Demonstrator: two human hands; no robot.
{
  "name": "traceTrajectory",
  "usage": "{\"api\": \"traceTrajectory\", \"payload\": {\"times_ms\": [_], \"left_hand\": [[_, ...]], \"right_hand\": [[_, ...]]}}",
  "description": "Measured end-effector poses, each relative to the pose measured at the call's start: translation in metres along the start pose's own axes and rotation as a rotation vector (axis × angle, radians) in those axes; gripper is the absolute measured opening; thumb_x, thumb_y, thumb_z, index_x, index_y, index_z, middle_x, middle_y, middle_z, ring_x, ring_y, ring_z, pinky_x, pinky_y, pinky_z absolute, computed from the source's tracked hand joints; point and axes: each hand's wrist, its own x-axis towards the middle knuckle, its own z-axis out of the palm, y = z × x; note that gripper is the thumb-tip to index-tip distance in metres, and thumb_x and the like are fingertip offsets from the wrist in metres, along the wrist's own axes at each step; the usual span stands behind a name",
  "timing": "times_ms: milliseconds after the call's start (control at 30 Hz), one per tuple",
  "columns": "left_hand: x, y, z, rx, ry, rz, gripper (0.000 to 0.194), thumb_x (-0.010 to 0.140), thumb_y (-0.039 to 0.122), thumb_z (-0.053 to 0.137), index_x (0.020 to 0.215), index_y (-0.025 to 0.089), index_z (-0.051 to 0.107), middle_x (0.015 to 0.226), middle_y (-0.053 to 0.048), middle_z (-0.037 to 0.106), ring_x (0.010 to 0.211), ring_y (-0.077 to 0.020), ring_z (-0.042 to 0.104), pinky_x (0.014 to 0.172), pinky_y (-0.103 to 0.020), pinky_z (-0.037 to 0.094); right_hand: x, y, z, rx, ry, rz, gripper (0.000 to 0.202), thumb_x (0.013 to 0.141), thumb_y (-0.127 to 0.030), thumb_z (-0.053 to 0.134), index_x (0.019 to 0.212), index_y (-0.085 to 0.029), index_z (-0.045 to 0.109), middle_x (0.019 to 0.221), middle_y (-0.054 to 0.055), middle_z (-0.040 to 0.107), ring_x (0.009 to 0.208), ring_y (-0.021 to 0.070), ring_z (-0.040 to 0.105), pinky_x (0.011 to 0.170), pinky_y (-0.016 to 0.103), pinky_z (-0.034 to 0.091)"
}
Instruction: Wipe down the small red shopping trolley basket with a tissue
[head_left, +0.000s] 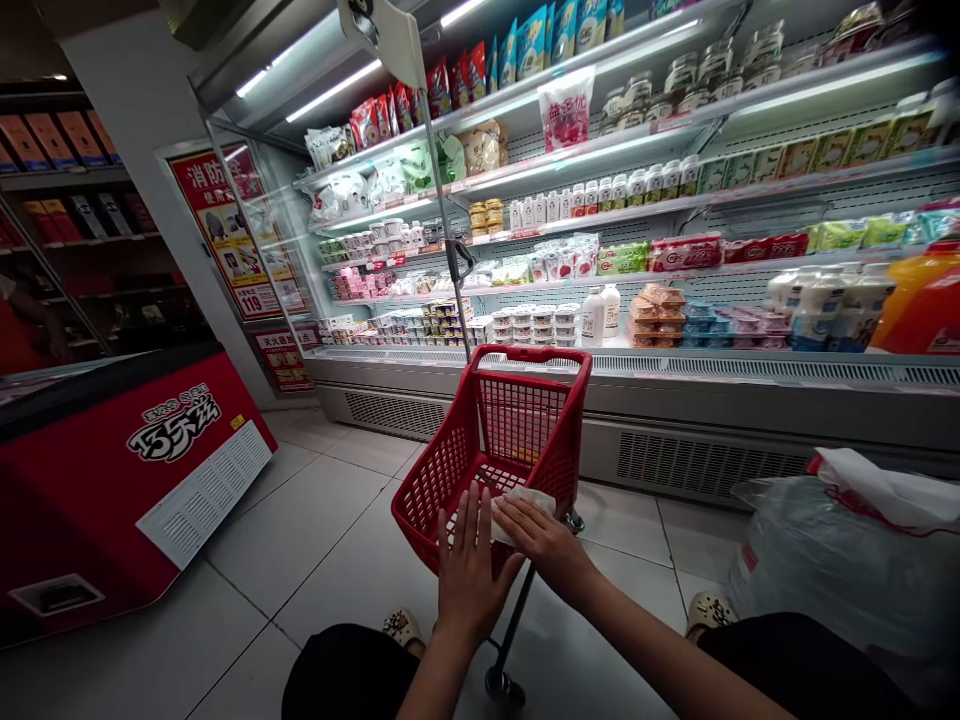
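Note:
A red plastic shopping cart [583,405] on metal legs with casters stands right in front of me. My left hand [466,575] is stretched out over the cart's near edge, fingers straight and nothing visible in it. Close beside it, my right hand [544,540] presses a white tissue [538,498] at the near right part of the basket. The tissue shows past the fingers on both sides, and the palm side of this hand is hidden.
Behind the cart runs an open refrigerated display case [645,395] with shelves of dairy goods. A red chest freezer [97,520] is at left. Bags of clear plastic [832,560] sit on the tiled floor [330,530] at right. A person's arm [41,325] shows far left.

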Motion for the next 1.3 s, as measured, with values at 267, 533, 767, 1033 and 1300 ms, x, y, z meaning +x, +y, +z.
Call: {"api": "traceTrajectory", "payload": {"times_ms": [267, 533, 767, 1033, 1300], "left_hand": [[-0.006, -0.028, -0.006, 0.051, -0.047, 0.085, 0.069, 0.109, 0.031, 0.038, 0.168, 0.031, 0.003, 0.172, -0.004, 0.026, 0.158, -0.0227, 0.029, 0.131, -0.046, 0.019], [0.003, -0.041, -0.016, 0.024, -0.097, 0.089, 0.068, 0.11, 0.034, 0.036, 0.168, 0.031, 0.001, 0.172, -0.002, 0.026, 0.157, -0.0207, 0.031, 0.13, -0.045, 0.025], [0.015, -0.034, -0.009, -0.003, -0.103, 0.047, 0.075, 0.11, 0.039, 0.036, 0.167, 0.027, -0.012, 0.172, -0.007, 0.027, 0.155, -0.0213, 0.034, 0.119, -0.04, 0.044], [0.014, -0.04, -0.018, -0.009, -0.146, 0.014, 0.072, 0.111, 0.043, 0.034, 0.167, 0.031, -0.01, 0.172, -0.005, 0.028, 0.154, -0.0206, 0.038, 0.107, -0.037, 0.055], [0.013, -0.036, -0.012, 0.022, -0.101, 0.044, 0.076, 0.109, 0.045, 0.04, 0.167, 0.03, -0.006, 0.172, -0.005, 0.026, 0.155, -0.0224, 0.036, 0.113, -0.04, 0.05]], "right_hand": [[-0.01, 0.074, -0.019, 0.005, -0.031, -0.005, 0.065, 0.096, -0.002, 0.043, 0.159, -0.018, 0.041, 0.154, 0.009, 0.057, 0.145, 0.0201, 0.05, 0.119, 0.043, 0.047], [-0.007, 0.051, -0.013, -0.013, -0.006, 0.041, 0.062, 0.096, -0.001, 0.045, 0.156, -0.015, 0.045, 0.154, 0.01, 0.056, 0.145, 0.0207, 0.049, 0.121, 0.042, 0.044], [0.001, 0.073, -0.023, 0.09, -0.077, -0.083, 0.064, 0.092, -0.011, 0.057, 0.155, -0.016, 0.047, 0.15, 0.012, 0.06, 0.142, 0.0235, 0.053, 0.122, 0.047, 0.043], [-0.024, 0.174, -0.067, -0.219, -0.043, 0.103, 0.06, 0.094, -0.002, 0.041, 0.15, -0.018, 0.053, 0.152, 0.01, 0.059, 0.141, 0.0217, 0.054, 0.121, 0.045, 0.044], [-0.018, 0.126, -0.042, -0.284, -0.047, 0.116, 0.058, 0.093, -0.004, 0.044, 0.15, -0.014, 0.053, 0.151, 0.013, 0.059, 0.141, 0.0243, 0.054, 0.122, 0.047, 0.041]]}}
